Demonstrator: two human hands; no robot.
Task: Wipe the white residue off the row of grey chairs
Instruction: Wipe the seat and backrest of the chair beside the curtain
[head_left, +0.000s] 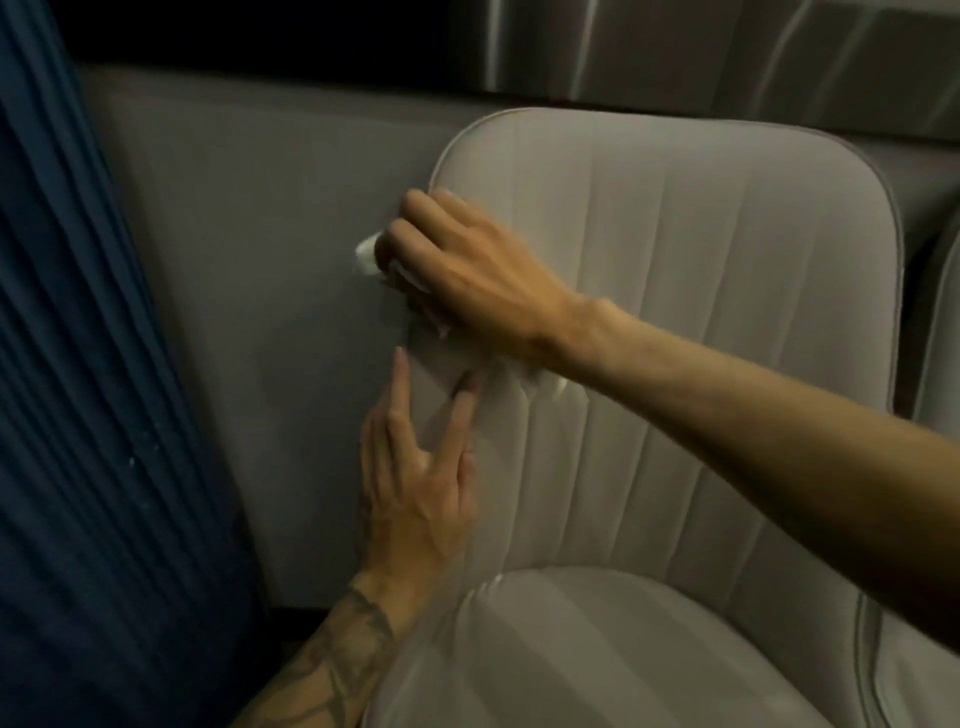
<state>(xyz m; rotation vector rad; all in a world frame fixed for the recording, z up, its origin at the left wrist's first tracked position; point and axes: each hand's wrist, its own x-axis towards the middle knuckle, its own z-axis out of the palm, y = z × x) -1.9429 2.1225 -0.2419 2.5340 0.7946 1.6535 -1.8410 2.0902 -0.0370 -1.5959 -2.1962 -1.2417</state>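
Note:
A grey padded chair (675, 312) with stitched vertical ribs fills the middle and right of the head view. My right hand (467, 265) grips a crumpled white cloth (368, 254) and presses it against the left edge of the backrest. A white smear (558, 387) shows on the backrest just below my right wrist. My left hand (415, 467) lies lower on the same left edge, its fingers straight and spread, touching the upholstery. The seat cushion (597, 649) is at the bottom.
A grey wall panel (260, 260) stands behind and left of the chair. A dark blue pleated curtain (78, 415) hangs at the far left. The edge of a second grey chair (940, 338) shows at the right border.

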